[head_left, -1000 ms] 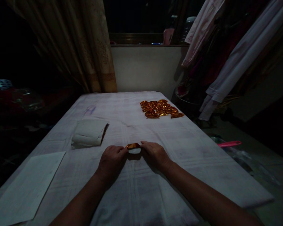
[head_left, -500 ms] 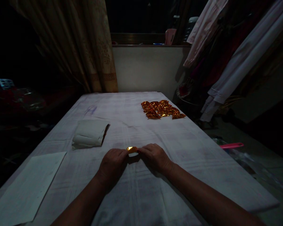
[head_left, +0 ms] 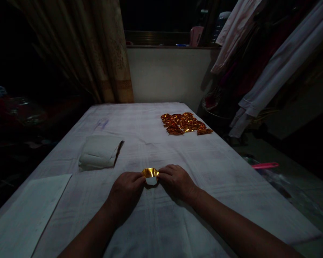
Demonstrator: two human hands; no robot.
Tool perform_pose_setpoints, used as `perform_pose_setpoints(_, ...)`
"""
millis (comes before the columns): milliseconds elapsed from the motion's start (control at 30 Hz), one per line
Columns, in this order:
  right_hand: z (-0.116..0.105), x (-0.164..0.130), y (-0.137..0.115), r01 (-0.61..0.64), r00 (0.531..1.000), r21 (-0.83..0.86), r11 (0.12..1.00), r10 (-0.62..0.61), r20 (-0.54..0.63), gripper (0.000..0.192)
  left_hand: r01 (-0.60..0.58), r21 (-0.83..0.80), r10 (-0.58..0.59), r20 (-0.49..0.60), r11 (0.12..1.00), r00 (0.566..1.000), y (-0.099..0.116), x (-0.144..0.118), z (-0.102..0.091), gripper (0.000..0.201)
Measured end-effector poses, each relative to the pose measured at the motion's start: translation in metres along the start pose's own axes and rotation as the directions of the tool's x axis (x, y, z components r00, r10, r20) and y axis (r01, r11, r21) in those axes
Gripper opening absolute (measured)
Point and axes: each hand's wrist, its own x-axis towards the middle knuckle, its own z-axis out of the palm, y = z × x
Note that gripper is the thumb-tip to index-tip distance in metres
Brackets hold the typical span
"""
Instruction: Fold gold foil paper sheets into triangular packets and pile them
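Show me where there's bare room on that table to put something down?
Bare cloth lies between the white stack and the gold pile, along the far table edge, and right of the right hand. It is crowded around the gold piece between both hands.

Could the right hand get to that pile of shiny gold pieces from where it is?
Probably yes. The right hand is busy pinching the small gold foil piece together with the left hand, but only bare cloth on the table lies between it and the pile of gold pieces farther back.
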Motion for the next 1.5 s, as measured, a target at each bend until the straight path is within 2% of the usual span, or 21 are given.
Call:
perform_pose_setpoints(233, 0.001, 0.0, 0.0, -0.025, 1.0, 0.034, 0.999, 0.025, -0.007, 0.011, -0.014, 0.017, 0.015, -0.01, 1.0, 1.0, -0.005, -0.004, 0.006, 0.021)
perform_pose_setpoints(400, 0.001, 0.0, 0.002, -0.199, 0.98, 0.137, 0.97, 0.197, 0.029, 0.012, 0.149, -0.094, -0.148, 0.016, 0.984, 0.989, -0.013, -0.004, 0.009, 0.018)
perform_pose_setpoints(500, -0.001, 0.004, -0.002, -0.321, 0.945, 0.159, 0.934, 0.305, 0.119, 0.012, 0.234, -0.142, -0.231, 0.039, 0.962, 0.972, -0.015, -0.002, 0.01, 0.019)
perform_pose_setpoints(633, -0.003, 0.013, -0.011, -0.467, 0.875, 0.087, 0.88, 0.446, 0.19, 0.014, 0.322, -0.147, -0.318, 0.048, 0.935, 0.947, -0.014, 0.005, 0.012, 0.02)
perform_pose_setpoints(833, -0.005, 0.025, -0.021, -0.562, 0.808, -0.07, 0.824, 0.565, 0.166, 0.017, 0.404, -0.061, -0.398, 0.091, 0.913, 0.913, -0.01, 0.015, 0.013, 0.023)
perform_pose_setpoints(1000, -0.005, 0.03, -0.026, -0.587, 0.78, -0.149, 0.796, 0.605, 0.158, 0.017, 0.397, 0.03, -0.398, 0.082, 0.917, 0.914, -0.006, 0.017, 0.015, 0.023)
perform_pose_setpoints(1133, -0.002, 0.027, -0.024, -0.59, 0.782, -0.146, 0.794, 0.607, 0.143, 0.019, 0.394, 0.113, -0.404, 0.087, 0.912, 0.91, -0.004, 0.016, 0.017, 0.019)
perform_pose_setpoints(1233, 0.002, 0.022, -0.019, -0.595, 0.789, -0.099, 0.797, 0.603, 0.117, 0.013, 0.405, 0.118, -0.416, 0.09, 0.907, 0.905, -0.004, 0.015, 0.017, 0.013)
perform_pose_setpoints(1300, 0.004, 0.019, -0.017, -0.585, 0.807, -0.039, 0.81, 0.586, 0.079, 0.011, 0.407, 0.105, -0.416, 0.088, 0.907, 0.905, -0.004, 0.015, 0.018, 0.009)
perform_pose_setpoints(1333, 0.005, 0.018, -0.017, -0.559, 0.827, -0.007, 0.829, 0.559, 0.06, 0.017, 0.405, 0.099, -0.414, 0.083, 0.909, 0.907, -0.004, 0.014, 0.018, 0.009)
perform_pose_setpoints(1400, 0.005, 0.019, -0.022, -0.45, 0.892, 0.044, 0.892, 0.447, 0.065, 0.031, 0.398, 0.099, -0.405, 0.07, 0.912, 0.911, -0.004, 0.014, 0.018, 0.009)
perform_pose_setpoints(1433, 0.004, 0.02, -0.025, -0.373, 0.925, 0.063, 0.926, 0.366, 0.104, 0.037, 0.394, 0.103, -0.401, 0.064, 0.913, 0.914, -0.004, 0.013, 0.019, 0.009)
perform_pose_setpoints(1467, 0.004, 0.022, -0.03, -0.292, 0.946, 0.082, 0.953, 0.275, 0.172, 0.043, 0.39, 0.107, -0.397, 0.058, 0.915, 0.916, -0.004, 0.013, 0.02, 0.009)
perform_pose_setpoints(1500, 0.003, 0.024, -0.034, -0.227, 0.946, 0.103, 0.968, 0.195, 0.258, 0.048, 0.389, 0.107, -0.395, 0.053, 0.915, 0.917, -0.004, 0.012, 0.021, 0.01)
